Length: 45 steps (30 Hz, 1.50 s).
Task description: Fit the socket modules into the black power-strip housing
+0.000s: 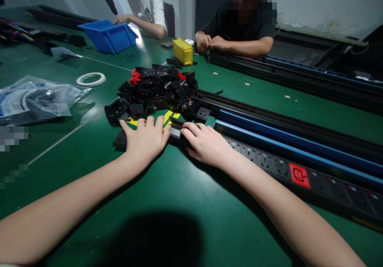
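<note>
A long black power strip point(266, 160) with a row of sockets and one red socket point(300, 175) lies slantwise on the right. My right hand point(206, 141) is closed over its near-left end, the fingers curled across the top. My left hand point(146, 138) is spread with its fingers apart, palm down at the front of a heap of black socket modules point(158, 84). Its thumb is close to the strip's end; whether they touch I cannot tell. Yellow-and-green striped pieces point(171, 114) show beyond its fingers. One dark module point(120, 140) lies partly behind the left hand.
Dark rails point(269, 133) run behind the strip. A yellow bin point(182, 52) and a blue bin point(108, 36) stand at the back. White tape point(91, 79) and a plastic bag point(38, 99) lie left. Two people sit across the green table point(155, 203), one with hands point(211, 43) together.
</note>
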Motion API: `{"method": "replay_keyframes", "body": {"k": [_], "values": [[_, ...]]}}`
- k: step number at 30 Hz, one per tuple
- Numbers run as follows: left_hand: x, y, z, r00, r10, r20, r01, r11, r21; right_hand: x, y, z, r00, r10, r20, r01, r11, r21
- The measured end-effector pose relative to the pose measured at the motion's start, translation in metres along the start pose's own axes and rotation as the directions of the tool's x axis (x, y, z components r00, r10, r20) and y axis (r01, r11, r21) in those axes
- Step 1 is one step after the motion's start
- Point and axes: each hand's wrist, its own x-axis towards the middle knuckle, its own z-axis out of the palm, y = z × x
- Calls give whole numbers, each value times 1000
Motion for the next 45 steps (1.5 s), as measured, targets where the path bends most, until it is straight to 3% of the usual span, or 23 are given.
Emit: {"method": "replay_keyframes", "body": {"k": [30, 45], "values": [[3, -5, 4, 991, 9, 134, -6, 1000, -19, 0, 1, 0, 1000, 1, 7, -1, 1000, 21], [-10, -2, 8, 998, -15, 66, 19, 998, -60, 1, 1, 1, 1000, -1, 6, 0, 1000, 16]]}}
